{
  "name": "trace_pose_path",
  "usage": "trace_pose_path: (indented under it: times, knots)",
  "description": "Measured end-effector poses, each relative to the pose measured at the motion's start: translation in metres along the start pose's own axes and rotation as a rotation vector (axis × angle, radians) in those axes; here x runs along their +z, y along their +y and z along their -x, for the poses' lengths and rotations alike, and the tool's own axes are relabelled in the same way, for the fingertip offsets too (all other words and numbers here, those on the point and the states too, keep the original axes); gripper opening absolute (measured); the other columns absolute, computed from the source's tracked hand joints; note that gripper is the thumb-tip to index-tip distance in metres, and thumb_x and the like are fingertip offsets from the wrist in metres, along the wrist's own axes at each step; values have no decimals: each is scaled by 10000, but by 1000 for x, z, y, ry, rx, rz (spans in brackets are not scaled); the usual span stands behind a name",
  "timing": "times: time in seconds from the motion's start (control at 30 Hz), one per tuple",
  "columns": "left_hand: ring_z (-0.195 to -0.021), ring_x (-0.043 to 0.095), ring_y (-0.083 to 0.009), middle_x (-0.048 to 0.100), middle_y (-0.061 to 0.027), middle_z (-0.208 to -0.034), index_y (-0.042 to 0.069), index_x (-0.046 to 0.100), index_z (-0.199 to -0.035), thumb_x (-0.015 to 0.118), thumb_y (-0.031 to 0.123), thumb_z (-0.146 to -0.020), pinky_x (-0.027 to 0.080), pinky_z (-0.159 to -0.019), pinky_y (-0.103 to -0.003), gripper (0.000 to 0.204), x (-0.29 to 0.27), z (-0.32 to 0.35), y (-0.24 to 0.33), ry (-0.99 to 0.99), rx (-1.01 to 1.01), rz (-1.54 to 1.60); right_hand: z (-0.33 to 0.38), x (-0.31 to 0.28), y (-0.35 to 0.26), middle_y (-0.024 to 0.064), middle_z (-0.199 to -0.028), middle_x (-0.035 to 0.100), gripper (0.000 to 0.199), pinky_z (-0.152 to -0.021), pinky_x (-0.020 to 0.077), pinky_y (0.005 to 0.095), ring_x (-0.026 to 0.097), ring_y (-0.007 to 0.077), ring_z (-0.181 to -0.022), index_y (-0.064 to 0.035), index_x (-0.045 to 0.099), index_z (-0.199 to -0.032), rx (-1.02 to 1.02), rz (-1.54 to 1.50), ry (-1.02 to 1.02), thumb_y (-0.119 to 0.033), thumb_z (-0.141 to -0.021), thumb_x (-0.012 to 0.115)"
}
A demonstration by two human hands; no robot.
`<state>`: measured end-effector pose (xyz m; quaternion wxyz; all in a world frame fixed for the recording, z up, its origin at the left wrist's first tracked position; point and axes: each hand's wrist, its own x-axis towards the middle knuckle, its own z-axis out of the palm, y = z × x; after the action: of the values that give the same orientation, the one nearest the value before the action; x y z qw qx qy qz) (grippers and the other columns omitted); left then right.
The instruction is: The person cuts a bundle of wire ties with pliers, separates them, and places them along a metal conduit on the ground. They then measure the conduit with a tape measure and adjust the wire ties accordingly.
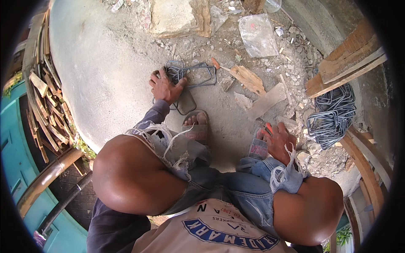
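My left hand (166, 87) reaches down to a small pile of bent steel-wire stirrups (203, 76) on the concrete ground. Its fingers and thumb straddle the wire at the pile's left end, the fingers bent around it. One larger wire loop (184, 103) lies under the wrist, toward my sandal. Beside my other foot, my right hand (280, 142) is closed around a tool with red-orange handles (268, 127); the rest of it is hidden by the hand and foot.
A thicker heap of stirrups (331, 116) lies at the right, beside wooden boards (346, 63). Broken wood (249, 80), an orange-handled tool (215, 63), a plastic bag (258, 36) and rubble lie ahead, with a stone block (179, 17) beyond. Scrap wood (48, 101) is stacked at left.
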<state>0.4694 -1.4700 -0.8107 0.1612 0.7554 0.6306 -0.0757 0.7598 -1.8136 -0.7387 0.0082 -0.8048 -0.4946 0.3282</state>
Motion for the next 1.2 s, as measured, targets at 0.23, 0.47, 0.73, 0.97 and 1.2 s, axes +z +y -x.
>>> trace_pose_path:
  times: [0.23,0.47,0.73,0.97,1.2]
  knots:
    - [-1341,441,-488,431,-306,-1455,31,450,-1529,833,489,-788,416,-1129,-554,952,-10,-10,-40,-100,266,45,-4,34,15,177,-1053,627,293,-691,598,480,714,380,-916,4,633,-1118,-147,119,-25,-135,-874,717]
    - [-1346,475,-437,506,-332,-1416,-92,335,-1539,877,307,-780,440,-1151,-457,1015,-27,19,-54,-113,118,219,-1,41,18,203,-1150,655,501,-778,581,533,702,413,-994,2,677,-1280,-52,81,-128,-141,-801,720]
    - [-994,697,-415,698,-281,-1057,-91,520,-1248,805,276,-776,554,-901,-474,662,-21,-6,-42,-126,94,321,14,13,20,219,-1229,655,425,-818,571,514,700,377,-977,-3,676,-1186,216,-163,-128,-183,-808,746]
    - [-883,742,-384,757,-231,-937,-63,648,-1009,812,300,-755,572,-786,-450,472,13,-20,-85,-23,190,184,58,3,3,171,-1166,673,216,-787,562,384,704,264,-994,-14,670,-1076,314,-976,266,-182,-941,679]
    - [-719,713,-298,751,-195,-825,-70,704,-1074,734,354,-798,544,-709,-444,506,46,-56,-133,-29,290,188,107,-1,52,124,-1104,690,197,-756,553,254,709,150,-1010,-25,665,-967,645,-1581,1043,-181,-1075,612]
